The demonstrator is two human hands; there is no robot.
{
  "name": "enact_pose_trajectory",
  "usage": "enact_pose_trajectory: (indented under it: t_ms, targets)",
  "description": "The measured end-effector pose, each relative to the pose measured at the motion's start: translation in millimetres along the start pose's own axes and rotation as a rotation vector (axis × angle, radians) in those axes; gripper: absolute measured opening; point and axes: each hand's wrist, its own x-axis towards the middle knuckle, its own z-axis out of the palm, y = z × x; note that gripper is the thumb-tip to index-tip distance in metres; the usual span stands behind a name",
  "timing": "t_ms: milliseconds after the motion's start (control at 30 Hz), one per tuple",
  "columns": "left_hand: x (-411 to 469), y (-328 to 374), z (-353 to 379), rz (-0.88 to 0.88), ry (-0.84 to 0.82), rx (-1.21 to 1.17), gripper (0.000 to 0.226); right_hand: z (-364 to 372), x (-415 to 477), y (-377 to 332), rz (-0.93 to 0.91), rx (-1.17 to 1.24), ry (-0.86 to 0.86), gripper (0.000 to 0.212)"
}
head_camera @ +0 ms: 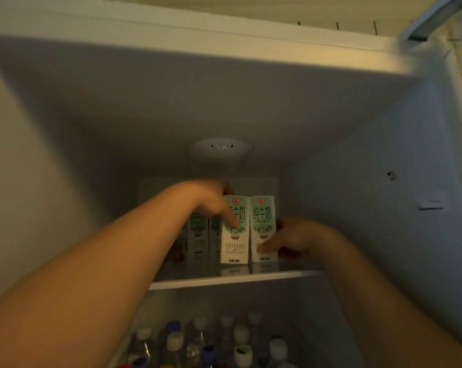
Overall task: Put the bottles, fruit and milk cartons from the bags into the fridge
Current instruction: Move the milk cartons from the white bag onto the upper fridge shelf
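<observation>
Inside the fridge (384, 181), a round fitting (220, 150) sits on the ceiling above the top compartment. Two shaded cartons (198, 235) stand upright, side by side, at the left of the glass shelf (224, 281), partly hidden by the left forearm. A dark reddish thing lies further left on the same shelf, too dim to tell what it is. Below the shelf, many bottles (198, 341) stand upright and close together, caps up, some caps white and some blue.

Two milk cartons stand at the front of the shelf, touching each other, long axes vertical, printed faces toward the camera. The left hand (211, 200) curls over the top of the left front carton (235, 243), with one digit lying down its printed face. The right hand (291, 237) grips the right front carton (263, 221) from its right side, low down, the thumb laid across the bottom of the front face. Both cartons appear to rest on the glass, just right of the shaded pair.
</observation>
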Motion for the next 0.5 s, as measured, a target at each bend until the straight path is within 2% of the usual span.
enact_pose_trajectory:
  t_ms: [100,200,367,500]
  targets:
    - [19.3,2.7,8.7,0.033,0.037,0.005,0.054,-1.0,15.4,4.3,0.038,-0.015,0.061,0.018]
    - [39.9,3.9,18.3,0.062,0.08,0.013,0.054,-4.5,28.3,5.4,0.106,0.004,0.091,0.017]
    - [68.4,-0.8,30.2,0.057,0.158,0.1,0.058,-14.8,46.0,-3.6,0.231,-0.044,0.03,0.01]
    - [83.8,-4.8,35.1,0.064,0.204,0.157,0.061,-14.1,60.8,-0.5,0.246,-0.016,0.014,0.011]
